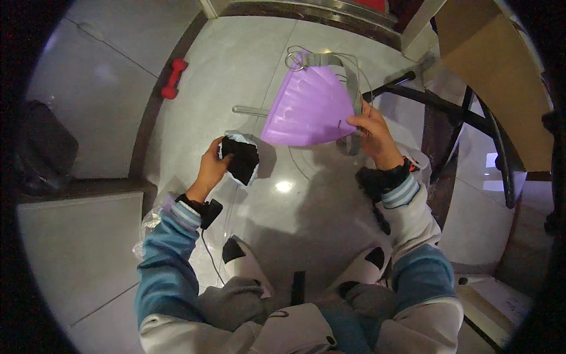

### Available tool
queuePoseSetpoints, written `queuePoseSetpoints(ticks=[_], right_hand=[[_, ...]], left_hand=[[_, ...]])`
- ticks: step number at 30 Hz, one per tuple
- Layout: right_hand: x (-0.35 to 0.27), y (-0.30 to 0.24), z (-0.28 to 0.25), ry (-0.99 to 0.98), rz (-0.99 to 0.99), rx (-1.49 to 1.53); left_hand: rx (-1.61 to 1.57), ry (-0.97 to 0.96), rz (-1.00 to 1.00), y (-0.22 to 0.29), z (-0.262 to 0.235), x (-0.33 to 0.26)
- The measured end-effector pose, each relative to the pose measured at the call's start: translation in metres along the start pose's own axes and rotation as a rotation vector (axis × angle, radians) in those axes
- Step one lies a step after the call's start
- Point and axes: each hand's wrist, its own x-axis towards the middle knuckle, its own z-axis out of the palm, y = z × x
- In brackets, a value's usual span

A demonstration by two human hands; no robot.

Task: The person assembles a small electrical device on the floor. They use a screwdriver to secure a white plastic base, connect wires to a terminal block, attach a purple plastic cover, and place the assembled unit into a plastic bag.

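My right hand (pixel 377 133) pinches the lower right corner of a purple fan-shaped panel (pixel 309 109) with ridges, thumb on top. A metal ring (pixel 296 60) sits at the panel's narrow upper end, beside a grey strap (pixel 352 79) and a thin looped wire. To the left, my left hand (pixel 211 168) is closed on the edge of a crumpled pouch (pixel 242 159), black in the middle with a whitish rim. The two things are apart. From behind the purple panel a pale, clear-looking rod (pixel 250 110) sticks out to the left.
A red dumbbell (pixel 174 78) lies on the tiles at the upper left. Black metal legs (pixel 424 97) stand under a brown board (pixel 495 76) at the right. A dark bag-like object (pixel 47 147) is at the far left. Crinkled clear plastic (pixel 150 221) lies beside my left forearm.
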Motion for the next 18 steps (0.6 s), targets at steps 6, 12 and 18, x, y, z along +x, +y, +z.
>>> queuePoseSetpoints(ticks=[6,12,18], right_hand=[[-0.001,0.011,0.009,-0.039,0.065,0.034],[0.001,0.018,0.014,0.022,0.052,0.042],[-0.003,0.017,0.027,-0.022,0.033,0.106]], left_hand=[[0.071,-0.028,0.040,-0.006,0.000,0.003],[0.039,-0.048,-0.094,0.015,0.003,-0.004],[0.035,-0.059,-0.088,0.029,0.004,-0.003]])
